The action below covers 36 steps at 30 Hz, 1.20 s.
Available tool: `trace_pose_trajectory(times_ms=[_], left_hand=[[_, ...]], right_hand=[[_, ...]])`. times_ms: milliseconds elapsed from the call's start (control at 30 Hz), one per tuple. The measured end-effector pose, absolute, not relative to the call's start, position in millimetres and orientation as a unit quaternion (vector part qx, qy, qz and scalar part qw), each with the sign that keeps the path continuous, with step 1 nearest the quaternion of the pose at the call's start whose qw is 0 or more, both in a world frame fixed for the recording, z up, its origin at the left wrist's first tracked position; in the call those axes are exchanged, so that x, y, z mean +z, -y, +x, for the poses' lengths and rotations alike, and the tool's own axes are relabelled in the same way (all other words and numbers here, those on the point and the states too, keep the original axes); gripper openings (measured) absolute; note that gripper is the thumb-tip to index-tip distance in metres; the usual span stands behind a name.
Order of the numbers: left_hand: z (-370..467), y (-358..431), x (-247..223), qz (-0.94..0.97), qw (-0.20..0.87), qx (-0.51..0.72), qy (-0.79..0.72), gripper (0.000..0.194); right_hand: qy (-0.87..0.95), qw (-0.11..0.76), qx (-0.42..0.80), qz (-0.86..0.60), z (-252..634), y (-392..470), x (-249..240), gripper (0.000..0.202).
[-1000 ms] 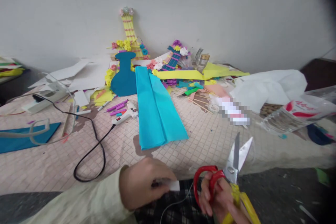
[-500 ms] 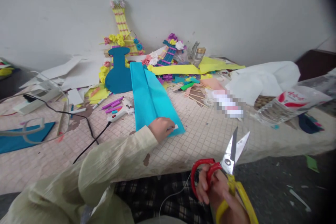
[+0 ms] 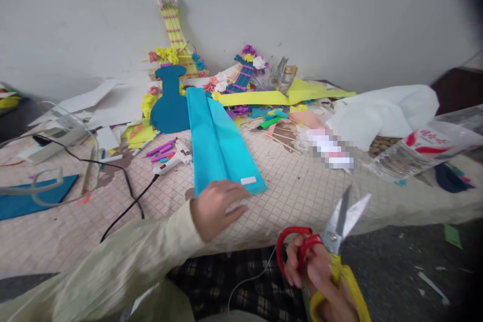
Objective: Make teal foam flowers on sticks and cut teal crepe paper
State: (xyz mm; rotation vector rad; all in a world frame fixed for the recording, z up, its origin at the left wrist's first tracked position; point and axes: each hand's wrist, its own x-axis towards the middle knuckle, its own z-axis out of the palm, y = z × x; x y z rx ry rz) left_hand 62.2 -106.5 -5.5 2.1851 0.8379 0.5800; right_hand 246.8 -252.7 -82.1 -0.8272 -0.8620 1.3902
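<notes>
My left hand (image 3: 221, 209) is at the lower end of a folded bright-blue paper sheet (image 3: 217, 141), fingers apart and holding nothing. Just beyond its fingertips, a small white block (image 3: 248, 180), like an eraser or a chalk piece, lies on the sheet near its lower right corner. Held in my right hand (image 3: 315, 274), over my lap by the table's front edge, is a pair of scissors (image 3: 333, 236) with one red and one yellow handle. Its blades are parted and point up and away from me.
A white glue gun (image 3: 174, 160) with a black cord lies left of the sheet. Behind stand a dark-blue vase-shaped cutout (image 3: 171, 105) and a yellow flower-decorated craft (image 3: 174, 30). Yellow paper (image 3: 256, 99), skewers and scraps lie further back. A plastic bag (image 3: 418, 146) sits at right.
My left hand has let go of the small white block, leaving it on the blue sheet, and moved back toward me and left. The scissors have shifted slightly right, still in my right hand.
</notes>
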Motion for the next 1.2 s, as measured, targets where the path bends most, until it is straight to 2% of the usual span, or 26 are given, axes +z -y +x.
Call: trace_pose_trajectory(times_ms=[133, 233, 300, 433, 700, 1033, 1200], left_hand=[[51, 155, -10, 0.727, 0.572, 0.168, -0.341, 0.020], [56, 178, -36, 0.560, 0.712, 0.212, -0.366, 0.018], [63, 188, -57, 0.466, 0.766, 0.250, -0.364, 0.018], [75, 206, -89, 0.299, 0.843, 0.284, -0.344, 0.023], [71, 209, -94, 0.279, 0.849, 0.293, -0.339, 0.023], [74, 192, -86, 0.271, 0.833, 0.362, -0.320, 0.023], [78, 189, -82, 0.239, 0.840, 0.359, -0.328, 0.035]], right_hand=[[0.468, 0.548, 0.479, -0.501, 272, 230, -58, 0.010], [0.556, 0.456, 0.330, -0.611, 284, 193, -31, 0.014], [0.610, 0.400, 0.253, -0.636, 286, 163, -19, 0.015], [0.727, 0.288, 0.189, -0.593, 271, 113, -12, 0.024], [0.757, 0.244, 0.184, -0.578, 250, 97, -24, 0.024], [0.629, 0.227, 0.093, -0.737, 313, 116, -33, 0.031], [0.623, 0.218, 0.151, -0.736, 295, 132, -36, 0.020]])
